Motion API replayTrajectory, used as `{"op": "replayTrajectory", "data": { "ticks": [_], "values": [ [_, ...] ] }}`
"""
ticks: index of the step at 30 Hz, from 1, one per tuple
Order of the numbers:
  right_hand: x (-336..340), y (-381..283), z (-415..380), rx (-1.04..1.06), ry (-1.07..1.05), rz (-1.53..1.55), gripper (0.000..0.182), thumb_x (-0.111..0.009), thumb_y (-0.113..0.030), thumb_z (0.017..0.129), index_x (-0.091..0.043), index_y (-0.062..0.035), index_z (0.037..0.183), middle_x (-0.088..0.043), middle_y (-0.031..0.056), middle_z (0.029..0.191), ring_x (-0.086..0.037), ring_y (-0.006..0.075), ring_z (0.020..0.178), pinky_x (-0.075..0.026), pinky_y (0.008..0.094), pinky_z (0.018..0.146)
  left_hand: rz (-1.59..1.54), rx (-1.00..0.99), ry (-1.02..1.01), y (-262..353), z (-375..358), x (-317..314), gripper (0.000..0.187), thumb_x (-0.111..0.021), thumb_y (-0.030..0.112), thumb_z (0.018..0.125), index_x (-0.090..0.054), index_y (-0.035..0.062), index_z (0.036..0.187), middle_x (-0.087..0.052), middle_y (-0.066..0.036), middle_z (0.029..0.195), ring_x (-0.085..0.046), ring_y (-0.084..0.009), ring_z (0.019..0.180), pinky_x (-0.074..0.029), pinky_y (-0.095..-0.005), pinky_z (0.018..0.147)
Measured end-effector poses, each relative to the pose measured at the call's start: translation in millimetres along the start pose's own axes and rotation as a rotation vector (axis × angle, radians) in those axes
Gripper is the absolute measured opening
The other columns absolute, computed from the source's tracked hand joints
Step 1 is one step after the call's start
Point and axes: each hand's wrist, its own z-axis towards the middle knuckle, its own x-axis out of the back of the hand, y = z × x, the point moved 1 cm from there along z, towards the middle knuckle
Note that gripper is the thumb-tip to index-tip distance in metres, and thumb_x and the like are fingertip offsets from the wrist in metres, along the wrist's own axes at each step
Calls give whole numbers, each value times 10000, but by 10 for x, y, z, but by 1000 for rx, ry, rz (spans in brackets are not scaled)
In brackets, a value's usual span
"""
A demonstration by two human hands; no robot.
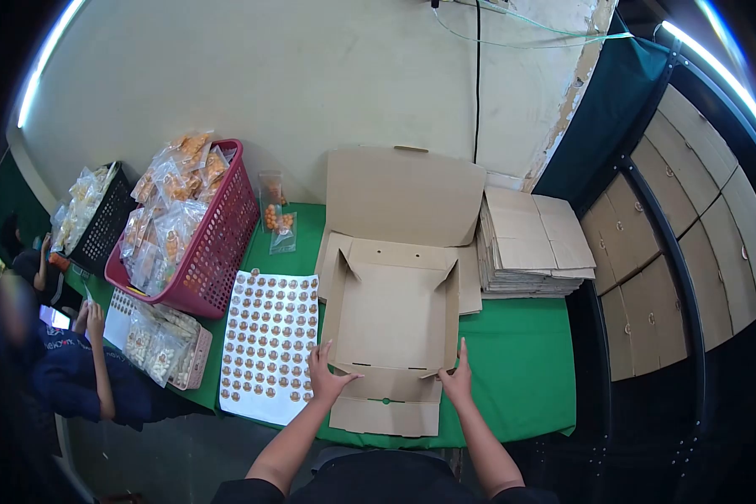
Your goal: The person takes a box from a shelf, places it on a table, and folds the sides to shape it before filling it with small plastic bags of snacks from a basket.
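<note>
An open cardboard box (391, 311) lies in front of me, its lid raised at the back and its front flap (386, 417) folded down toward me. My left hand (329, 377) grips the near left corner, thumb over the small side flap and fingers along the outside wall. At the near right corner, my right hand (456, 377) holds the other side flap in the same way, its index finger pointing up. A sheet of round stickers (269, 344) lies just left of the box, by my left hand.
Flattened cardboard boxes (533, 235) are stacked at the right on the green cloth (521, 361). To the left stand a pink basket (227, 227) of snack packets, loose packets (282, 231), a black basket (109, 218) and a small pink tray (195, 361). Another person (76, 370) works at far left.
</note>
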Motion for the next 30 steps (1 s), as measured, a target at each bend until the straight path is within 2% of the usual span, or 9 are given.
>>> {"op": "replayTrajectory", "data": {
  "ticks": [2,4,6,8,14,19,23,28,30],
  "values": [
    [-46,36,24,-96,-49,132,804,-579,23,722,-172,-114,1401,-459,201,1206,-629,220,774,-537,315,595,74,68,28,-12,16,-86,923,-832,475,400,-504,130,1191,-391,-168,1194,-404,-345,1100,-371,-437,924],
    [-157,226,39,158,69,-97,797,-602,10,748,-170,-130,1402,-459,205,1219,-634,215,744,-539,311,562,79,94,17,45,49,-117,824,-821,453,448,-541,139,1157,-399,-171,1188,-409,-346,1095,-372,-433,920],
    [-189,350,31,152,71,-110,813,-631,-14,740,-173,-133,1402,-464,205,1216,-634,231,762,-540,326,592,84,121,3,6,66,-177,726,-811,431,496,-578,149,1123,-408,-174,1183,-413,-347,1089,-373,-430,916],
    [-179,334,36,147,70,-123,831,-659,-38,733,-175,-137,1401,-468,205,1213,-634,246,781,-541,341,622,91,158,-31,-164,73,-296,550,-785,266,605,-585,130,1100,-410,-183,1214,-388,-370,1134,-356,-440,935],
    [-103,231,-44,200,10,-483,568,-697,-240,730,-468,-126,1237,-477,188,1198,-571,336,947,-501,378,759,11,51,-173,-286,10,-275,351,-694,99,698,-591,100,1034,-420,-206,1198,-443,-385,1085,-388,-420,906],
    [-33,178,-30,235,-99,-485,364,-732,-299,679,-596,-77,933,-426,175,1239,-581,319,886,-502,383,710,-18,103,-211,-305,11,-262,379,-663,65,714,-554,111,1074,-423,-199,1213,-448,-387,1098,-416,-396,889],
    [-36,390,16,194,-176,-579,422,-737,-294,658,-583,-80,987,-380,173,1282,-510,338,1052,-480,402,785,-24,38,-249,-349,32,-279,466,-657,54,716,-509,138,1150,-345,-222,1297,-382,-384,1179,-375,-422,941],
    [-98,225,-28,383,-15,-791,484,-712,-216,667,-545,-119,1111,-219,168,1399,-176,386,1304,-219,502,1023,279,-225,-201,-233,38,-128,489,-626,90,742,-491,163,1206,-220,-206,1397,-209,-317,1311,-224,-486,1028],
    [-59,171,-83,389,1,-809,503,-695,-219,684,-521,-133,1149,-224,167,1401,-178,385,1306,-199,507,1030,315,-352,-232,-315,40,-128,472,-597,103,762,-491,168,1216,-191,-187,1422,-155,-291,1340,-168,-507,1047]
  ]
}}
